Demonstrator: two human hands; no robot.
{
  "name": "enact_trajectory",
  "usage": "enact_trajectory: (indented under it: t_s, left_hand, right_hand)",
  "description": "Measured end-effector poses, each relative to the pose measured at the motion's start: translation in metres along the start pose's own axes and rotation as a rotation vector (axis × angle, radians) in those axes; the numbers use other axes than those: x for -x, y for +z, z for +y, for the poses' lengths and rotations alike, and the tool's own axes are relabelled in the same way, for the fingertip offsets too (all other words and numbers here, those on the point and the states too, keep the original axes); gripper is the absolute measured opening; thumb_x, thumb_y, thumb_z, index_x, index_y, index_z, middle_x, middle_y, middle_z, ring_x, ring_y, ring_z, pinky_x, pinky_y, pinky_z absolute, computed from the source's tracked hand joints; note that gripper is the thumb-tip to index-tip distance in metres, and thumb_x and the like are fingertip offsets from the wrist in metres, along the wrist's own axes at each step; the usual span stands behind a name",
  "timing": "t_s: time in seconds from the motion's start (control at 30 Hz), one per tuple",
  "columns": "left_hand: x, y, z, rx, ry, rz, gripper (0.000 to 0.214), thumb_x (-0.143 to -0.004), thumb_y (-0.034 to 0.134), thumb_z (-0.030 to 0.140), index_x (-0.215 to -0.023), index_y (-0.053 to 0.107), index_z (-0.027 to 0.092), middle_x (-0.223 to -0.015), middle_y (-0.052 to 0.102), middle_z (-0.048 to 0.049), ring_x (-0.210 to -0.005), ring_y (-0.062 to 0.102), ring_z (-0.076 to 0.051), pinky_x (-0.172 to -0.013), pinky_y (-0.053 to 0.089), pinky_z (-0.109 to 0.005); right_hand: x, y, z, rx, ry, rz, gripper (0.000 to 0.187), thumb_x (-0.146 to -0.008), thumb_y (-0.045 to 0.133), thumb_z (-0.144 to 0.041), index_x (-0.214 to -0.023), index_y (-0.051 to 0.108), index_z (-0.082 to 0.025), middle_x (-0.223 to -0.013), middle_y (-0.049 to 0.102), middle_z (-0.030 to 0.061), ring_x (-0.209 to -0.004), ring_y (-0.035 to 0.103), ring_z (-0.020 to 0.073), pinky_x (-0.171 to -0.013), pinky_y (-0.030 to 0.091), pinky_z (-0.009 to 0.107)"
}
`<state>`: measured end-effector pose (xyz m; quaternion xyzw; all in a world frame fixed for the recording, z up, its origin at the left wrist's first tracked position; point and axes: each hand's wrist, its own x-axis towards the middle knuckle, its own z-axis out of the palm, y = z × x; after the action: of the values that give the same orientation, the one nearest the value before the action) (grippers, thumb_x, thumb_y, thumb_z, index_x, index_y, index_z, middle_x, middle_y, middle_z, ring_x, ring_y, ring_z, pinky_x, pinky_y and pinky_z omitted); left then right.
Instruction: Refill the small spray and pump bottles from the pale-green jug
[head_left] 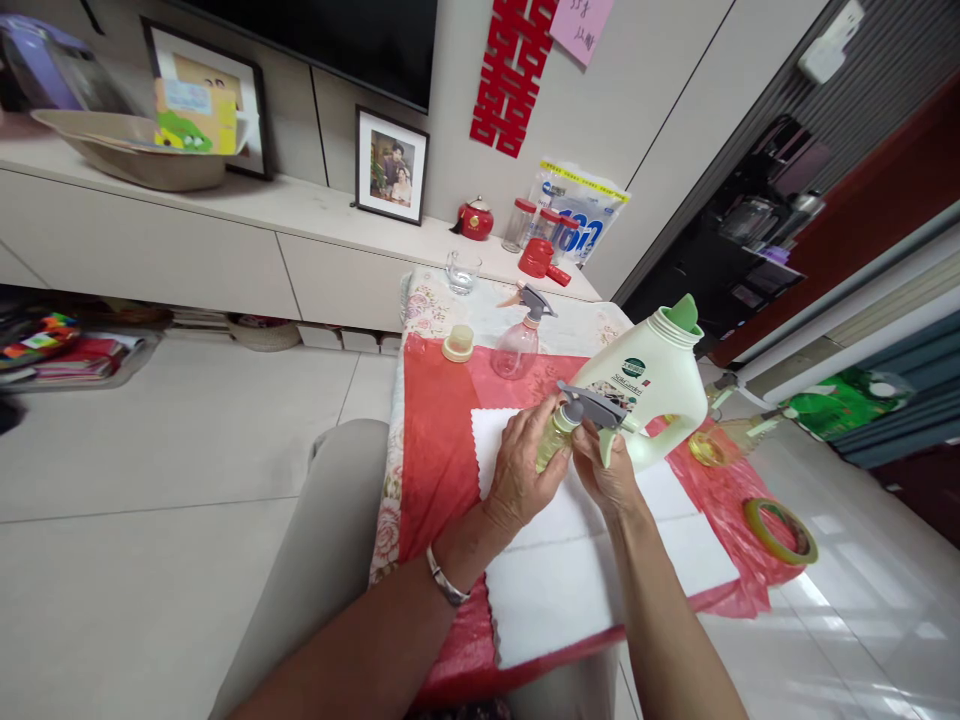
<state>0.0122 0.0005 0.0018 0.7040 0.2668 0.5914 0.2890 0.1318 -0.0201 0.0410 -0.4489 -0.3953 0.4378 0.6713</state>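
Above the white cloth [555, 600], my left hand [519, 468] is closed around a small clear spray bottle [553, 446] with yellow-green liquid in it. My right hand [606, 478] grips the bottle's grey spray head [596, 406], with the light green trigger by its fingers. Whether the head is fully screwed on cannot be made out. Just behind my right hand stands a pale green detergent jug [651, 365], uncapped, its green spout showing. A second spray bottle [516, 350], pinkish and with a grey head, stands farther back. Left of it sits a cream cap [458, 343].
Red plastic sheeting [435, 440] covers much of the small table. A roll of tape [806, 550] lies at the right edge, near another spray bottle [720, 447] with yellow liquid. A glass cup [461, 278] stands at the back, before a long low cabinet [202, 255].
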Motion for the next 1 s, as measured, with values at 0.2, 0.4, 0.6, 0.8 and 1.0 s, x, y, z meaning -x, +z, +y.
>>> enact_trajectory:
  t_s: [0.2, 0.4, 0.6, 0.8, 1.0]
  left_hand:
    - [-0.001, -0.002, 0.003, 0.010, 0.012, -0.023, 0.062, -0.089, 0.056, 0.019, -0.148, 0.039, 0.024, -0.139, 0.057, -0.0118, -0.126, 0.054, -0.025, -0.108, 0.045, -0.043]
    - [-0.002, -0.001, 0.002, -0.007, -0.027, -0.016, 0.058, -0.088, 0.057, 0.020, -0.144, 0.045, 0.023, -0.133, 0.060, -0.0120, -0.123, 0.057, -0.026, -0.106, 0.047, -0.044]
    - [-0.001, 0.001, 0.001, 0.006, -0.014, -0.006, 0.064, -0.088, 0.059, 0.020, -0.148, 0.037, 0.021, -0.140, 0.057, -0.0142, -0.127, 0.055, -0.027, -0.108, 0.046, -0.047]
    - [0.003, 0.004, 0.000, 0.049, -0.106, 0.022, 0.073, -0.082, 0.064, 0.018, -0.148, 0.032, 0.019, -0.136, 0.060, -0.0155, -0.125, 0.058, -0.029, -0.106, 0.048, -0.049]
    - [0.003, 0.007, 0.000, 0.078, -0.156, 0.045, 0.075, -0.080, 0.065, 0.015, -0.147, 0.033, 0.021, -0.133, 0.063, -0.0141, -0.122, 0.061, -0.028, -0.104, 0.051, -0.047]
  right_hand:
    - [-0.004, -0.009, 0.001, 0.086, -0.020, 0.007, 0.047, -0.055, 0.089, -0.031, -0.097, 0.069, -0.022, -0.087, 0.068, 0.0025, -0.094, 0.063, 0.0220, -0.088, 0.054, 0.039]
    - [-0.004, -0.017, -0.002, 0.144, -0.001, -0.024, 0.044, -0.057, 0.087, -0.024, -0.097, 0.070, -0.021, -0.088, 0.066, 0.0009, -0.083, 0.061, 0.0171, -0.083, 0.053, 0.034]
    - [-0.002, -0.017, -0.006, 0.185, -0.050, -0.028, 0.031, -0.063, 0.085, -0.027, -0.089, 0.070, -0.020, -0.088, 0.066, 0.0009, -0.088, 0.060, 0.0181, -0.087, 0.051, 0.034]
    - [-0.001, -0.005, -0.009, 0.203, -0.079, -0.029, 0.041, -0.060, 0.089, -0.027, -0.095, 0.069, -0.021, -0.094, 0.067, 0.0015, -0.087, 0.061, 0.0176, -0.082, 0.051, 0.032]
    - [0.006, 0.000, -0.011, 0.242, -0.079, -0.042, 0.045, -0.067, 0.087, -0.033, -0.108, 0.069, -0.022, -0.109, 0.066, 0.0043, -0.101, 0.061, 0.0208, -0.091, 0.050, 0.035]
